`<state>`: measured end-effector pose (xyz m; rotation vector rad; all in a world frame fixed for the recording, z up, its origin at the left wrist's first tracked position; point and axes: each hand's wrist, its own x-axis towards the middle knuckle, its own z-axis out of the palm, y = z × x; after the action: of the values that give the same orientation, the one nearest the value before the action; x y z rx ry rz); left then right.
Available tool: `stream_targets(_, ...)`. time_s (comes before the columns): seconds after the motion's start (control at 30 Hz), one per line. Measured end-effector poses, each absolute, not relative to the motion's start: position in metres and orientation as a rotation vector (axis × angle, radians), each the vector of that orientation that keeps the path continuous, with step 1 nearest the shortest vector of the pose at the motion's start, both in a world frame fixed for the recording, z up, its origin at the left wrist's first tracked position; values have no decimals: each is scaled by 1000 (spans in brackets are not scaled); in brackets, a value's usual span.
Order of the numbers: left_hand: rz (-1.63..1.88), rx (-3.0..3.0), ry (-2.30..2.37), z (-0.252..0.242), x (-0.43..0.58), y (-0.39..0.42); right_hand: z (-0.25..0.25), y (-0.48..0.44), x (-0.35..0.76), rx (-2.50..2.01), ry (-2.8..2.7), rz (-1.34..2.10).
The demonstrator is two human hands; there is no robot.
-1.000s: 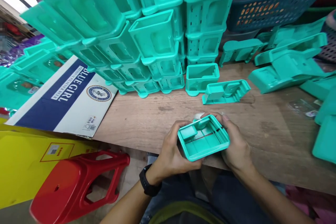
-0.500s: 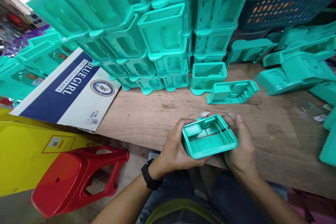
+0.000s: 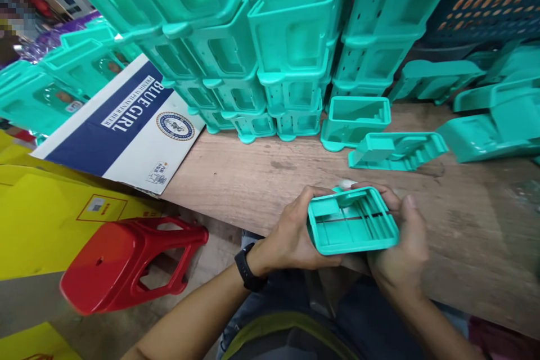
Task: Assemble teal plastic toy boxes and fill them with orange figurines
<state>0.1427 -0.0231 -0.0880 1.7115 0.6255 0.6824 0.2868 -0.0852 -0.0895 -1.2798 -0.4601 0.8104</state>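
A teal plastic box [image 3: 353, 230] with ribs inside is held over the near edge of the wooden table, its open side facing up toward me. My left hand [image 3: 297, 230] is closed around its left side and underside, with a black band on the wrist. Around the right side curls my right hand [image 3: 399, 247], its fingers at the far rim and its thumb raised; it is slightly blurred. Beyond the box, on the table, stand an upright teal holder [image 3: 356, 118] and an open half shell [image 3: 399, 152].
Stacked teal holders [image 3: 291, 39] rise at the back. Loose teal parts [image 3: 489, 129] lie at right, below a dark basket [image 3: 498, 5]. A white and blue carton [image 3: 126, 129] is at left, above a red stool [image 3: 105, 264] and yellow boxes [image 3: 46, 208].
The view has shifted, so the held box appears slightly farther right and tipped a little flatter. Both hands keep their hold on it.
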Motion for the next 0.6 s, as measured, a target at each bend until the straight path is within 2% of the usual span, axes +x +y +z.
stream_targets(0.3,837,1695,751,-91,146,-43,-78,-88,302,-1277,-479,1007)
stream_targets(0.47,1052,1661,607,-76,144,-59,-70,-96,313,-1302,-209,1057)
stream_targets(0.6,1074,1707,558,-62,145,-62,-65,-98,308,-1288,-282,1108)
